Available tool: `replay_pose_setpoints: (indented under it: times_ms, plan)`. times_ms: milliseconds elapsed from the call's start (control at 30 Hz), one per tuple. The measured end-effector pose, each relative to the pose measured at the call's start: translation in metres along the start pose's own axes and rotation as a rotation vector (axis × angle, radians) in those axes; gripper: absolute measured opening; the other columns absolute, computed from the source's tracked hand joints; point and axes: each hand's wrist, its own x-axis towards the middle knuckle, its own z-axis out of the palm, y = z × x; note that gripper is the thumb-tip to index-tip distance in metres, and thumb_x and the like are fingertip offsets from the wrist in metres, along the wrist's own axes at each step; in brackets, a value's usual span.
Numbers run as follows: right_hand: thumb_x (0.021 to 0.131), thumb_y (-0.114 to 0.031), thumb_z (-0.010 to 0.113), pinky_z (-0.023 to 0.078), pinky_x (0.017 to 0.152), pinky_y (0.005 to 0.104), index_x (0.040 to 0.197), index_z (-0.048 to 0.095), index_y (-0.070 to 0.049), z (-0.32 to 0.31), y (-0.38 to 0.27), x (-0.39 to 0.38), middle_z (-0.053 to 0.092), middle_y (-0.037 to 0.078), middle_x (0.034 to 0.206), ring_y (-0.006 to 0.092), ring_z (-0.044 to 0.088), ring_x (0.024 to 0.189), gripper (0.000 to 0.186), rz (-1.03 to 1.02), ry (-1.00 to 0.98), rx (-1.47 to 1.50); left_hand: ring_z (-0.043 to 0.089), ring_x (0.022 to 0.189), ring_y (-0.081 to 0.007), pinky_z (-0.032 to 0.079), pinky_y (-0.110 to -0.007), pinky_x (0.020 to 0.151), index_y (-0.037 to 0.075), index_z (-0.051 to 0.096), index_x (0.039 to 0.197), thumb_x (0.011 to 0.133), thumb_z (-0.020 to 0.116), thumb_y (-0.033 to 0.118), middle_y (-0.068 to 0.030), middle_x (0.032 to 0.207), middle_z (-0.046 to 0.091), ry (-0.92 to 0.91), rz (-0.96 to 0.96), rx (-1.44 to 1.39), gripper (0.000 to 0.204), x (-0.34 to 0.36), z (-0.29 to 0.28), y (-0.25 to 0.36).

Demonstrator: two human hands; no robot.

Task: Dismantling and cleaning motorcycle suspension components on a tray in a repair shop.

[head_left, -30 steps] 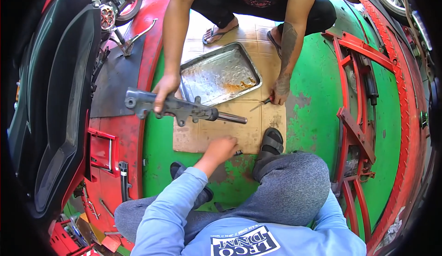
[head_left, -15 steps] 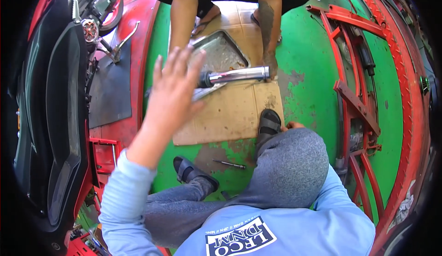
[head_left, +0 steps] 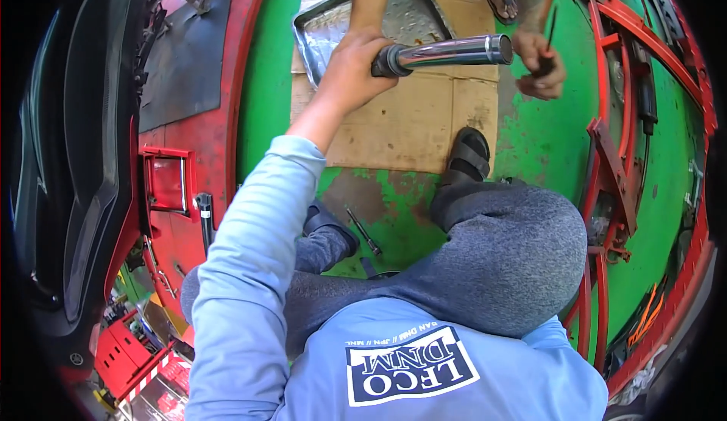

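Observation:
My left hand is wrapped around the dark collared end of a shiny chrome fork tube, held above the cardboard. The tube lies nearly level, its open-looking end pointing right. A co-worker's hand reaches down from the far side right behind my left hand; its fingers are mostly hidden there. The co-worker's other hand, just beyond the tube's right end, has a thin dark rod-like tool in it. My right hand is out of sight behind my raised knee.
A metal drip tray rests on the cardboard sheet. On the green floor between my feet lies a slim tool. A red platform and a dark motorcycle stand left; red metal frames stand right.
My left hand has gone from open, with fingers spread, to gripping the fork tube. The co-worker's right-side hand has come off the tube's end. My right fingers have dropped from sight.

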Motion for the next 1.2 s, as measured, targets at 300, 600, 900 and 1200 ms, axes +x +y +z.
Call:
replay_pose_setpoints:
  times_ms: [300, 600, 900, 1200]
  plan:
    - [0.083, -0.037, 0.072, 0.05, 0.067, 0.0419, 0.09, 0.069, 0.001, 0.014, -0.004, -0.004, 0.068, 0.018, 0.08, 0.0269, 0.066, 0.076, 0.039, -0.108, 0.155, 0.086, 0.06, 0.109, -0.0365, 0.049, -0.04, 0.091, 0.005, 0.062, 0.11, 0.061, 0.08, 0.007, -0.0148, 0.115, 0.061, 0.155, -0.206, -0.224, 0.052, -0.024, 0.017, 0.019]
    - [0.084, -0.035, 0.072, 0.05, 0.066, 0.0402, 0.089, 0.068, 0.001, 0.027, -0.055, 0.012, 0.068, 0.016, 0.078, 0.0235, 0.065, 0.074, 0.037, -0.136, 0.311, 0.176, 0.062, 0.102, -0.0282, 0.049, -0.035, 0.089, 0.003, 0.059, 0.114, 0.065, 0.081, 0.008, -0.013, 0.109, 0.062, 0.239, -0.161, -0.325, 0.053, -0.052, 0.061, 0.02]
    - [0.084, -0.033, 0.073, 0.05, 0.064, 0.0385, 0.089, 0.068, 0.001, 0.031, -0.05, 0.012, 0.068, 0.013, 0.076, 0.02, 0.064, 0.073, 0.034, -0.146, 0.404, 0.219, 0.061, 0.094, -0.0142, 0.05, -0.03, 0.084, 0.004, 0.059, 0.116, 0.073, 0.08, 0.009, -0.0069, 0.101, 0.064, 0.248, -0.367, -0.463, 0.048, -0.071, 0.098, 0.01]
    - [0.085, -0.031, 0.074, 0.05, 0.063, 0.0368, 0.088, 0.067, 0.0, -0.018, -0.052, 0.033, 0.068, 0.011, 0.074, 0.0166, 0.063, 0.071, 0.032, -0.167, 0.473, 0.244, 0.062, 0.092, -0.0194, 0.049, -0.031, 0.085, 0.003, 0.058, 0.116, 0.073, 0.081, 0.013, -0.0097, 0.097, 0.062, 0.29, -0.259, -0.397, 0.05, -0.053, 0.076, 0.018]
